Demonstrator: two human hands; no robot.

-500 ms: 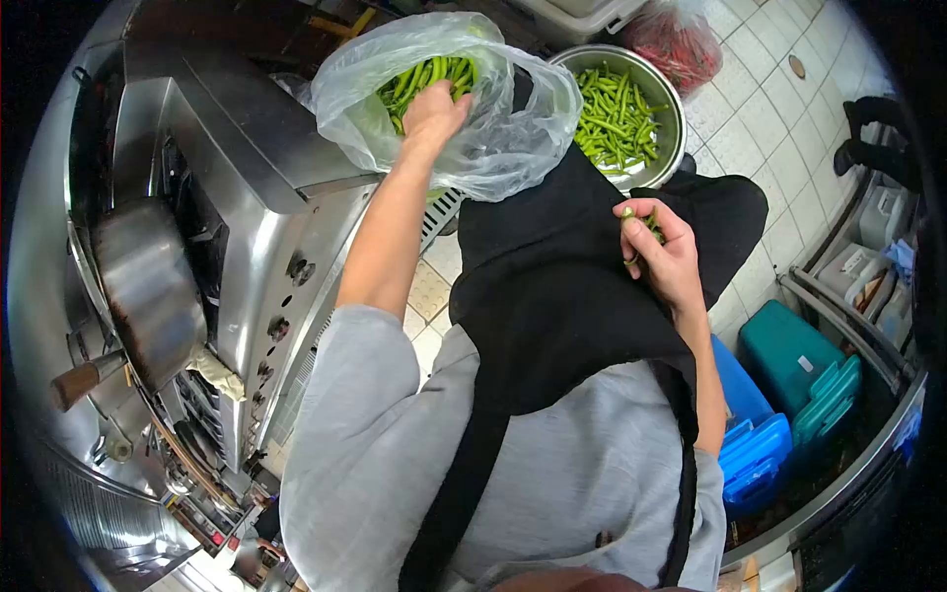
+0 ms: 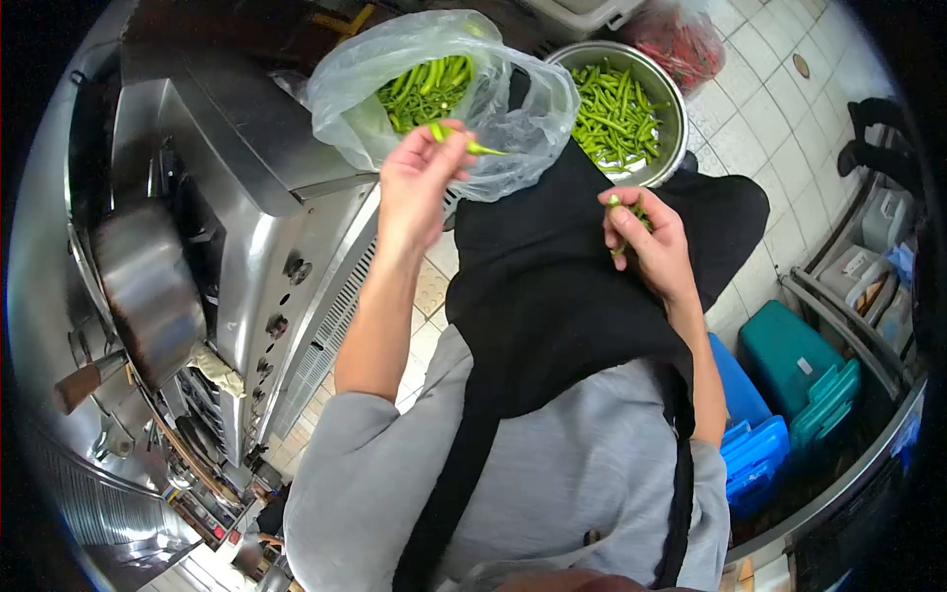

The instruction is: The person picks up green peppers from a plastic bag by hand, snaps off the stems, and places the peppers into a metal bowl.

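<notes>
Between the thumb and fingers of my left hand [image 2: 419, 187] is a green chili pepper [image 2: 475, 148], held just in front of an open clear plastic bag [image 2: 345, 94]. More green peppers [image 2: 426, 91] fill the bag. My right hand [image 2: 653, 237] is closed around small green stems [image 2: 639, 215] above the black apron [image 2: 562, 286] on my lap. Beyond it, a round metal bowl [image 2: 679, 128] holds many loose green peppers [image 2: 614, 118].
A steel stove [image 2: 237, 197] with knobs and a large pot [image 2: 148, 286] stands at the left. A bag of red peppers [image 2: 676, 44] lies on the tiled floor. Teal [image 2: 789, 345] and blue [image 2: 755, 454] bins are at the right, near a person's dark-clad legs [image 2: 888, 148].
My left hand has come out of the bag toward me, now with a green pepper in its fingers. My right hand has shifted slightly to the left.
</notes>
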